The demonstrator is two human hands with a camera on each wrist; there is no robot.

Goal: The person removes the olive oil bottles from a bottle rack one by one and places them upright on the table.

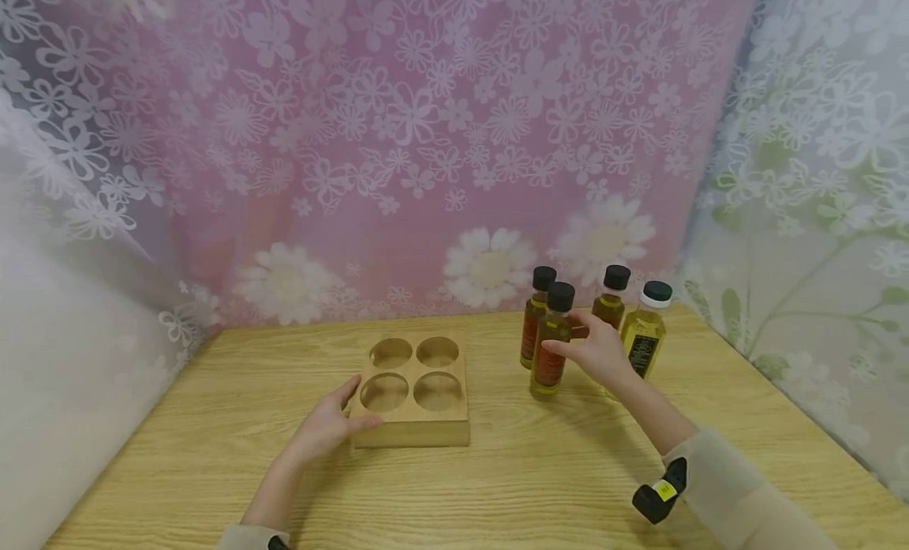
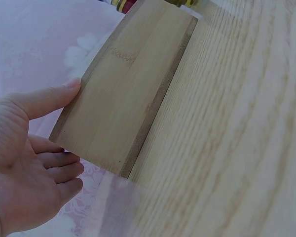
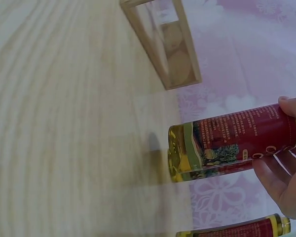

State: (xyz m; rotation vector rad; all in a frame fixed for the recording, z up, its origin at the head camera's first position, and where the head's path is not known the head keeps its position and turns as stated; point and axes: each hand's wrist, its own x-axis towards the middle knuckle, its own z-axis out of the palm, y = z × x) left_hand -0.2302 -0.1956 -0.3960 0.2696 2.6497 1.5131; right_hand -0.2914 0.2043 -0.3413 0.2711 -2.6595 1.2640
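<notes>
A pale wooden bottle holder (image 1: 459, 376) with round holes in its top sits on the table. My left hand (image 1: 325, 428) grips its near left corner, the thumb on the front face and the fingers along the left side. In the left wrist view the thumb touches the upper edge of the holder (image 2: 123, 89) and the other fingers curl behind its end. My right hand (image 1: 600, 349) holds an oil bottle (image 1: 549, 364) with a red label and black cap, upright in the head view. The right wrist view shows the fingers round this bottle (image 3: 241, 136) near its upper part.
Behind the held bottle stands another red-labelled oil bottle (image 1: 529, 337). A dark-capped bottle (image 1: 609, 304) stands partly hidden behind my right hand. To its right is a bottle of paler oil (image 1: 645, 337) with a white collar. A flowered curtain (image 1: 426, 163) hangs behind the table (image 1: 461, 495).
</notes>
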